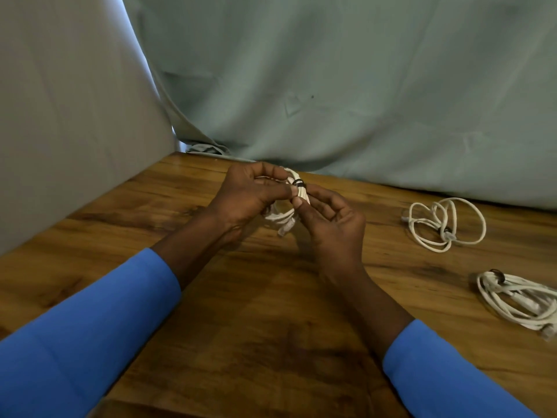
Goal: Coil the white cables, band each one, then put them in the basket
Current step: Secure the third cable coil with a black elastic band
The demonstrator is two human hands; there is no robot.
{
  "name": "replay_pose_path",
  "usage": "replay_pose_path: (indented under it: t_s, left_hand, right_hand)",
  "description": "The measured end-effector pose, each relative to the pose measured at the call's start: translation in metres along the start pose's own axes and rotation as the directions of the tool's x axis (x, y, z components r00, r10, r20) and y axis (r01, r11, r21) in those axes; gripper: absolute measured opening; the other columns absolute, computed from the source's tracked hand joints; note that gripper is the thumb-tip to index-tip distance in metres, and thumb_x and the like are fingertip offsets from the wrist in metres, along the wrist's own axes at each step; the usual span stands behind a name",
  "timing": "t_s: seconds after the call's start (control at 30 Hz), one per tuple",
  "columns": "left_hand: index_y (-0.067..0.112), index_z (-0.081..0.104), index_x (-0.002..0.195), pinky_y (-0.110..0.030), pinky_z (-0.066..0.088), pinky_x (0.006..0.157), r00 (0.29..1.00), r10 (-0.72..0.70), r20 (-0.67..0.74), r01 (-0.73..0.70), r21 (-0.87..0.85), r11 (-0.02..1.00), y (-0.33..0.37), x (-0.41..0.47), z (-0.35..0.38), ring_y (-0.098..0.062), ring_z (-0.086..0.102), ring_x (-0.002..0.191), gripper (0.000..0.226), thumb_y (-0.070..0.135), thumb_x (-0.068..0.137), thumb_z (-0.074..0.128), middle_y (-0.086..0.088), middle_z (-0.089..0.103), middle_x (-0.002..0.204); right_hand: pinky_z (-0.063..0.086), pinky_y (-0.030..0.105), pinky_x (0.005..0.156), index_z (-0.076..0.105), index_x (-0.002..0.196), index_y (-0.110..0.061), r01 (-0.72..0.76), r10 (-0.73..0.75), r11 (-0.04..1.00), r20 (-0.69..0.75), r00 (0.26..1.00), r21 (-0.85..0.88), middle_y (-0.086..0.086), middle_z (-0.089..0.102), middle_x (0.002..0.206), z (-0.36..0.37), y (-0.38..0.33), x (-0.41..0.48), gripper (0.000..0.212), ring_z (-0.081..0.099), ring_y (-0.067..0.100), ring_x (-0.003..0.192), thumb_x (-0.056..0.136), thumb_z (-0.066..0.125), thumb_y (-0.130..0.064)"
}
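Observation:
A coiled white cable (283, 217) is held above the wooden table (271, 297) between both hands. My left hand (250, 194) grips the coil from the left, and my right hand (331, 224) pinches it from the right. A black band (299, 183) is wrapped around the top of this coil, just above my right fingertips. Two more white cables lie on the table to the right: a loose coil (446, 224) with a dark band at its middle, and a tighter coil (518, 300) with a dark band at its upper left. No basket is in view.
A pale green cloth (346, 86) hangs behind the table's far edge. A light grey panel (66, 116) stands along the left side. My blue sleeves (90, 327) cover both forearms near the front edge.

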State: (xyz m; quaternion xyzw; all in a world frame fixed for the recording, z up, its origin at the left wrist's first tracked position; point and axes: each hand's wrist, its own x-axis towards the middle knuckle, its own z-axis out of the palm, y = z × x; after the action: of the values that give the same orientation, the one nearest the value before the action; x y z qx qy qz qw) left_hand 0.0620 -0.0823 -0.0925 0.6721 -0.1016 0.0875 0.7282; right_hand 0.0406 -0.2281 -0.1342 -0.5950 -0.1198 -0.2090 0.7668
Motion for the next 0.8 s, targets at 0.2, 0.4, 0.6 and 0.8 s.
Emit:
replay_pose_path:
  t_s: [0.2,0.4,0.6,0.8]
  left_hand:
    - [0.015,0.060,0.085,-0.019,0.037,0.040,0.987,-0.141,0.082,0.144,-0.035,0.989,0.003,0.004,-0.005,-0.006,0.045,0.043,0.030,-0.005,0.078,0.081,0.001,0.063,0.059]
    - [0.015,0.053,0.078,-0.021,0.040,0.045,0.970,-0.140,0.200,0.126,0.079,0.989,0.009,0.009,-0.020,-0.010,0.053,0.053,0.034,-0.010,0.080,0.076,0.002,0.066,0.064]
    - [0.025,0.070,0.054,-0.018,0.040,0.046,0.927,-0.174,0.332,0.120,0.176,0.977,0.017,0.006,-0.032,-0.012,0.059,0.062,0.049,-0.014,0.084,0.070,0.002,0.067,0.067]
    - [0.022,0.046,0.065,-0.021,0.038,0.042,0.966,-0.161,0.202,0.143,0.104,0.984,0.014,0.005,-0.028,-0.015,0.049,0.054,0.046,-0.008,0.081,0.076,-0.001,0.061,0.061]
  right_hand:
    - [0.059,0.035,0.096,0.066,0.131,-0.005,-0.012,0.012,1.000,0.032,0.999,0.000,0.010,0.075,0.120,0.000,-0.001,-0.001,0.047,0.072,0.019,0.112,0.086,0.076,0.003]
    - [0.060,0.032,0.092,0.069,0.125,-0.001,0.096,-0.080,0.985,0.121,0.989,-0.140,0.009,0.076,0.117,-0.002,-0.005,-0.002,0.043,0.073,0.017,0.108,0.084,0.077,0.005]
    - [0.059,0.028,0.082,0.071,0.124,-0.005,0.154,-0.104,0.960,0.215,0.971,-0.232,0.007,0.077,0.105,-0.002,-0.006,-0.003,0.047,0.074,0.020,0.097,0.079,0.082,0.003]
    - [0.058,0.026,0.080,0.072,0.117,0.000,0.192,-0.141,0.941,0.192,0.971,-0.279,0.008,0.076,0.106,-0.003,-0.008,0.002,0.042,0.073,0.015,0.094,0.077,0.085,0.001]
